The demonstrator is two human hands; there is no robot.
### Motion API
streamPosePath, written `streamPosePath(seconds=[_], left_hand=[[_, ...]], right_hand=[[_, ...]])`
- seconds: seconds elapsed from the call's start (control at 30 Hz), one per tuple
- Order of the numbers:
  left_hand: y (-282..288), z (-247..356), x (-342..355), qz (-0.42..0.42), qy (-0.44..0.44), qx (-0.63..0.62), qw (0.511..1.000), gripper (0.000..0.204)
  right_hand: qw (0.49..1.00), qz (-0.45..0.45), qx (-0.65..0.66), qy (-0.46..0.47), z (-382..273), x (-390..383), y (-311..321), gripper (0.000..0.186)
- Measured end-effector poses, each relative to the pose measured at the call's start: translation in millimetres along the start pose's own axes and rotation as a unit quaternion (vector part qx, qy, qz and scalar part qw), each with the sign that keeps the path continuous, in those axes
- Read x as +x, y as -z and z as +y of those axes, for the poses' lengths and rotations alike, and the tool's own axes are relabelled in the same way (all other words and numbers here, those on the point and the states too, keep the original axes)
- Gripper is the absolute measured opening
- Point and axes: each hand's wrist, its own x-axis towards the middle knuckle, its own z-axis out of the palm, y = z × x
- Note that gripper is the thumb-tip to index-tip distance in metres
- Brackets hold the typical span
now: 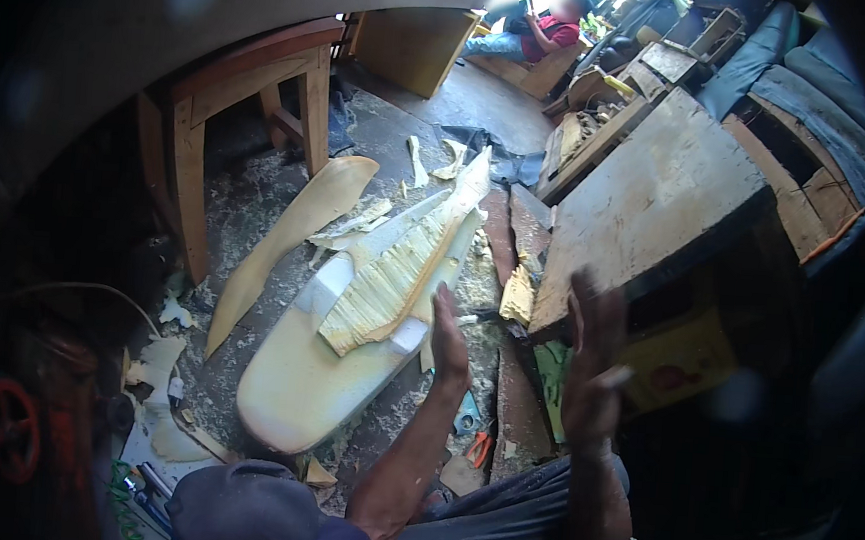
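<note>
Foam block: pale yellow (318,397), laid on the floor left of both hands; white patches shown at its sides.
Long axis: run slantwise, broad rounded end at lower left, narrow end at upper right, away from the body.
Ribbed piece: pale yellow (380,296), rested on top of the block, roughly aligned with it.
Nearer hand: left hand (450,344), raised just beside the block's right edge; contact cannot be told.
Left fingers: straight, held close together, pointed up and away; nothing gripped.
Right hand: raised (593,382), farther from the block, in front of the bench (658,201); fingers extended, nothing seen held, detail lost in shadow.
Gap: hands held apart, palms roughly turned toward each other, block outside the gap.
Wooden tray: set beyond the bench (604,150), filled with scraps and odd bits, not sorted out by eye.
Yellow box: placed under the bench in shadow (682,360); contents hidden.
Curved board: laid left of the block (284,235), near the stool (198,173).
Pliers: orange-handled (480,449), left on the floor between the forearms.
Background: another person (551,38) seated, well apart.
</note>
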Motion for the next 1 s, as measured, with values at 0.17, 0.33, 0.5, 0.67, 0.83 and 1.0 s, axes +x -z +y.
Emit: streamPosePath(seconds=[0.17,0.33,0.5,0.67,0.83,1.0], left_hand=[[-16,23,-38,-0.276,0.133,-0.180,0.935,0.078],[132,59,136,0.001,-0.273,0.331,0.904,0.037],[343,63,251,0.159,0.081,0.792,0.583,0.073],[439,49,234,0.126,0.120,0.798,0.576,0.086],[411,53,241,0.052,0.101,0.792,0.599,0.065],[268,135,215,-0.021,-0.161,0.801,0.576,0.039]], right_hand=[[0.943,0.202,-0.212,-0.157,19,41,21,0.042],[0.938,0.221,-0.183,-0.195,-16,36,71,0.039],[0.959,0.141,-0.118,-0.216,-84,-29,110,0.030],[0.940,0.095,-0.179,-0.274,-79,-39,96,0.037],[0.954,-0.086,-0.133,-0.254,-39,-14,89,0.032],[0.933,-0.027,-0.024,-0.357,86,-27,67,0.050]])
